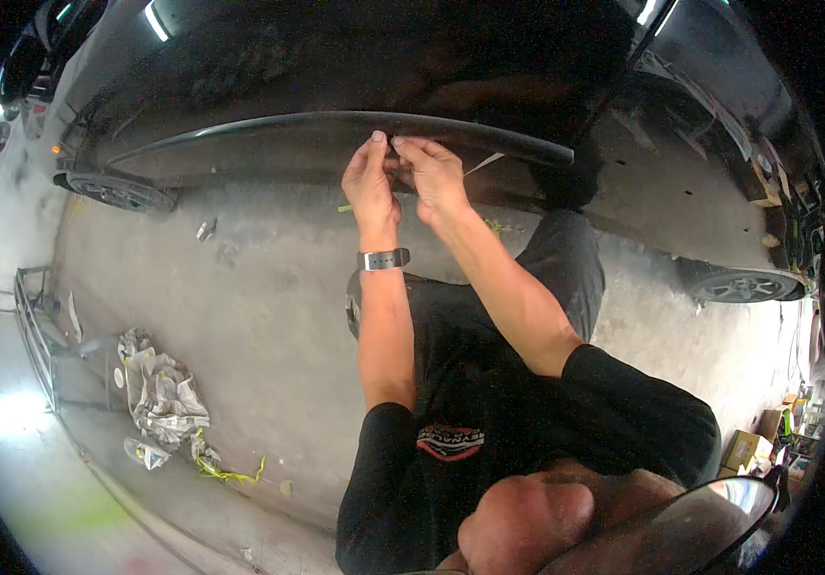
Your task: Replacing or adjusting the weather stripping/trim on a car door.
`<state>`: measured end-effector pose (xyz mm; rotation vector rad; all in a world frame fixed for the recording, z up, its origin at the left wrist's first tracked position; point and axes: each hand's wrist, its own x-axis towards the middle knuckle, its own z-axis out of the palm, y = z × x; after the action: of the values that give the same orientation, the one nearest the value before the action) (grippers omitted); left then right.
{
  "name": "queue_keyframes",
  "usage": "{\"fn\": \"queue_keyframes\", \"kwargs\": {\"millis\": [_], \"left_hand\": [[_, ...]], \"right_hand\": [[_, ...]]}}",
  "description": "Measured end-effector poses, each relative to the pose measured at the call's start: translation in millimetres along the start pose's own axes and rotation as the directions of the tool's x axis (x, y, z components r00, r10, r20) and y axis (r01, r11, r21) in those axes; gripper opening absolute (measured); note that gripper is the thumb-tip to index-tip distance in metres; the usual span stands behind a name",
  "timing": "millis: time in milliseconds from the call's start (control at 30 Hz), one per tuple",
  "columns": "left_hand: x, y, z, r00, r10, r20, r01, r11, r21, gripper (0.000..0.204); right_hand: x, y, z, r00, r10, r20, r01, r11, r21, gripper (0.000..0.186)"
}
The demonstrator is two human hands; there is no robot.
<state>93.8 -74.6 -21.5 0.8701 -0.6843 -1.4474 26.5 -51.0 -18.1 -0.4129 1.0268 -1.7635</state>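
A long dark curved trim strip (518, 144) runs along the lower side of a black car (355, 53). My left hand (370, 187) is raised to its lower edge, thumb and fingertips pinched close beside those of my right hand (436, 177). My right fingers are also bent and closed against that edge. What either hand grips is small, dark and partly hidden by the fingers. A thin pale strip (483, 164) slants down from the trim just right of my right hand. A small yellow-green piece (344, 208) shows beside my left hand.
Car wheels (120, 192) stand at left and right (740, 286). On the concrete floor lie crumpled paper (163, 402), yellow-green tape (230, 471) and a small silvery scrap (206, 230). A metal frame (37, 335) is at left; boxes (748, 450) are at right. My bent knee is under my arms.
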Motion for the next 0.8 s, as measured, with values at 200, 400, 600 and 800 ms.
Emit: {"fn": "queue_keyframes", "kwargs": {"millis": [200, 400, 600, 800], "left_hand": [[-5.4, 3.8, 9.6, 0.996, 0.081, -0.039, -0.078, 0.995, 0.058, 0.034], [-8.6, 10.4, 11.6, 0.995, 0.012, -0.099, 0.009, 0.977, 0.213, 0.036], [-28.2, -21.6, 24.9, 0.998, 0.041, 0.042, -0.047, 0.986, 0.158, 0.039], [-80.3, -78.8, 69.3, 0.922, -0.047, 0.383, -0.023, 0.984, 0.176, 0.033]], "right_hand": [[0.5, 7.0, 8.0, 0.998, -0.010, -0.062, 0.013, 0.999, 0.051, 0.007], [-40.5, -56.6, -32.5, 0.827, -0.110, 0.551, -0.187, 0.871, 0.455, 0.010], [-64.4, -124.6, -139.9, 0.809, -0.152, 0.568, 0.311, 0.930, -0.194, 0.017], [-63.6, -106.0, -183.1, 0.969, -0.169, 0.182, 0.229, 0.890, -0.393, 0.015]]}}
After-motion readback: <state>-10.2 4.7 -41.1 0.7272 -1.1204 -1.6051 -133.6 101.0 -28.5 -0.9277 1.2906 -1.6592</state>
